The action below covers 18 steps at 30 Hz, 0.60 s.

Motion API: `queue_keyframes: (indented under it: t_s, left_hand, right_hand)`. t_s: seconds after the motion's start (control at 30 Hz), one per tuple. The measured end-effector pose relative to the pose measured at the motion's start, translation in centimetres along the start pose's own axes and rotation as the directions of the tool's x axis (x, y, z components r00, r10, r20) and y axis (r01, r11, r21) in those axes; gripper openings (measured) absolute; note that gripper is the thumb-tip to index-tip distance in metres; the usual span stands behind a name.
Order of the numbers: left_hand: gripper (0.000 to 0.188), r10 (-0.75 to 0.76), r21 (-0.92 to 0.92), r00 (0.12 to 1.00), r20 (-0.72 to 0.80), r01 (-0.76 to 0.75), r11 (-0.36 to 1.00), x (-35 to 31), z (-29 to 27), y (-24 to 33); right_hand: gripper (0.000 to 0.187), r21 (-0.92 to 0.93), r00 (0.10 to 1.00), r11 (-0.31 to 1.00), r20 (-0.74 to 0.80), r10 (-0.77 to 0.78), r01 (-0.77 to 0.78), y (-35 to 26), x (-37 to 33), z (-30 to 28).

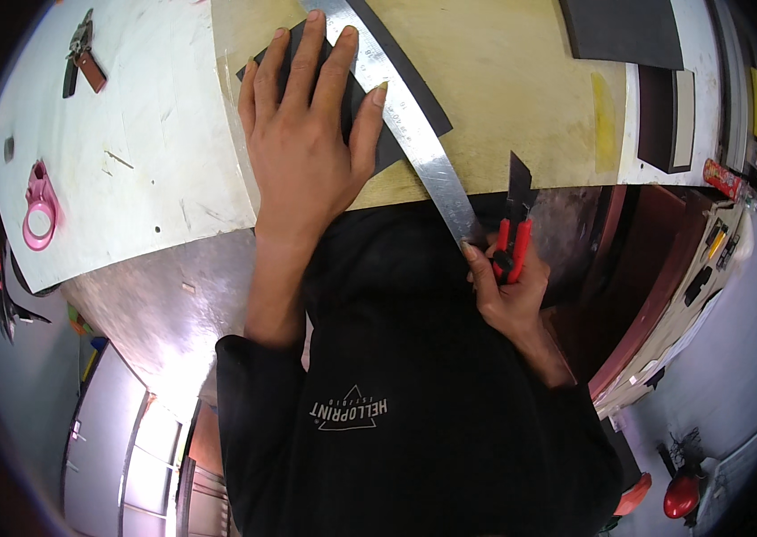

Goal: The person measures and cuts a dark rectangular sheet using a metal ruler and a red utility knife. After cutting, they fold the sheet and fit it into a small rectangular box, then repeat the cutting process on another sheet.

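My left hand (307, 125) lies flat with its fingers spread, over a black sheet (387, 154) and the edge of a long steel ruler (423, 154). The ruler crosses the sheet diagonally, and black material shows on both sides of it. Its near end sticks out past the table edge. There my right hand (519, 300) is closed around a red utility knife (523, 247), its dark blade out and pointing away from me. The right thumb also presses on the ruler's end. Part of the sheet is hidden under my left hand.
A yellowish cutting mat (504, 80) covers the middle of the white table (164, 125). Pliers (83, 58) and a pink tape dispenser (40, 210) lie at left. At right are a dark board (625, 31) and a dark box (659, 116). A shelf (656, 331) stands beside the table.
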<state>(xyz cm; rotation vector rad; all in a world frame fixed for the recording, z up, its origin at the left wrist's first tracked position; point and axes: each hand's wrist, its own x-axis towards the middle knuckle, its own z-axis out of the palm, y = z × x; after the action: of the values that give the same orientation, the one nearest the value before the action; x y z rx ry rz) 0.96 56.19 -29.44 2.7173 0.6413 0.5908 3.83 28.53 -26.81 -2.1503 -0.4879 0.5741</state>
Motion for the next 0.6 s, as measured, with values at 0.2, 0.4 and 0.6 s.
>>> queue_keyframes:
  t_s: [0.2,0.4,0.6]
  left_hand:
    - [0.048,0.007,0.023,1.0,0.02,-0.008,1.0,0.1,0.0,-0.1]
    - [0.048,0.007,0.069,0.997,0.076,-0.012,0.998,0.2,-0.4,0.3]
    - [0.049,0.018,0.055,0.996,0.085,-0.022,0.998,0.3,-0.4,0.2]
  right_hand:
    - [0.022,0.065,0.998,0.996,0.036,0.056,-0.059,-0.7,0.4,-0.2]
    - [0.019,0.146,0.998,0.989,0.057,0.028,-0.036,-0.3,0.3,-0.3]
    - [0.02,0.184,0.996,0.983,0.077,-0.036,0.021,0.5,0.4,-0.4]
